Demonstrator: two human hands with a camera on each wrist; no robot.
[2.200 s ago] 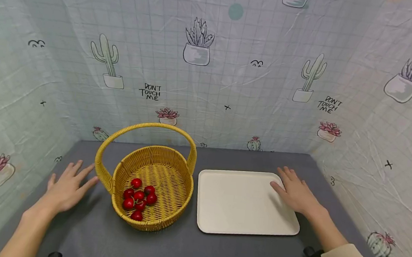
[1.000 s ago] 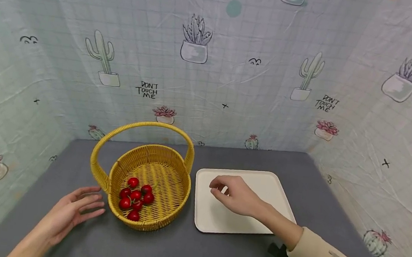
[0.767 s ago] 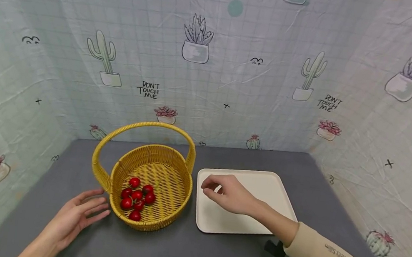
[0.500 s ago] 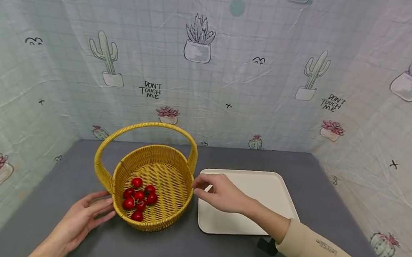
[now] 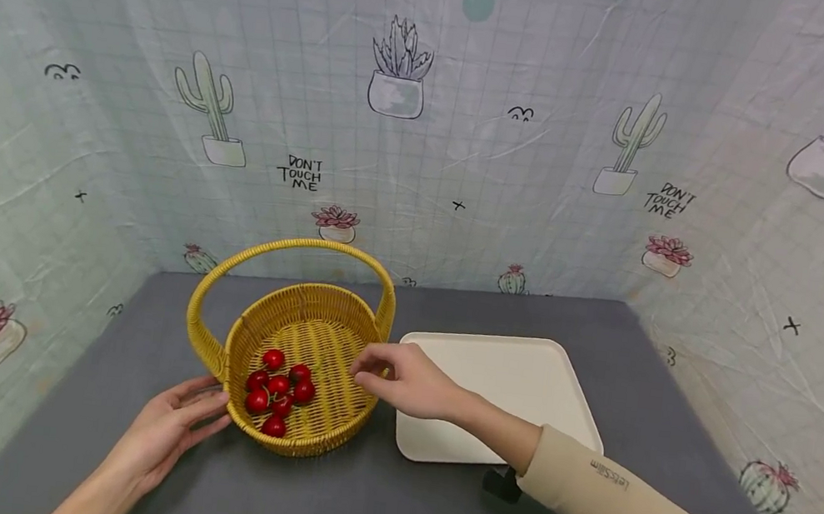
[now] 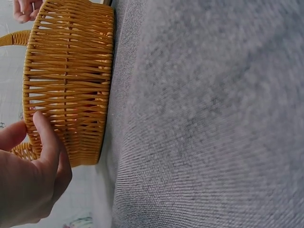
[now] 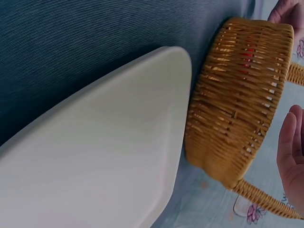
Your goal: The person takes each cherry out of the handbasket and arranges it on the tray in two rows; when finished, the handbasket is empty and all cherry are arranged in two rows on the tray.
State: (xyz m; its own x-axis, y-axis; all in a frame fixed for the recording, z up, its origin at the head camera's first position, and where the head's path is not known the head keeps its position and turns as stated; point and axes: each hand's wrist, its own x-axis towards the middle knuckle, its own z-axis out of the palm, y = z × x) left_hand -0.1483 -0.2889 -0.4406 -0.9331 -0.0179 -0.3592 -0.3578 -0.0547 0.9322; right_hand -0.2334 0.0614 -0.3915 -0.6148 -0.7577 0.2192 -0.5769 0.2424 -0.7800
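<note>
A round yellow wicker basket (image 5: 340, 367) with a tall arched handle (image 5: 300, 244) stands at the left of the grey table. Several red cherries (image 5: 279, 385) lie in its left half. My left hand (image 5: 168, 428) is at the basket's left side; in the left wrist view its thumb (image 6: 13, 135) meets the rim and its fingers lie along the outer wall. My right hand (image 5: 410, 381) hovers over the right rim, fingers loosely bent toward the thumb and nothing between them. The right wrist view shows it above the basket's rim.
A white rectangular tray (image 5: 511, 393) lies just right of the basket, partly under my right forearm in the head view. Grey cloth (image 5: 386, 506) covers the table. A patterned curtain (image 5: 461, 145) encloses the back and both sides.
My right hand has swept left from the tray's far side to the basket's right rim. My left hand has moved in from the table to the basket's left side. The cherries stay put.
</note>
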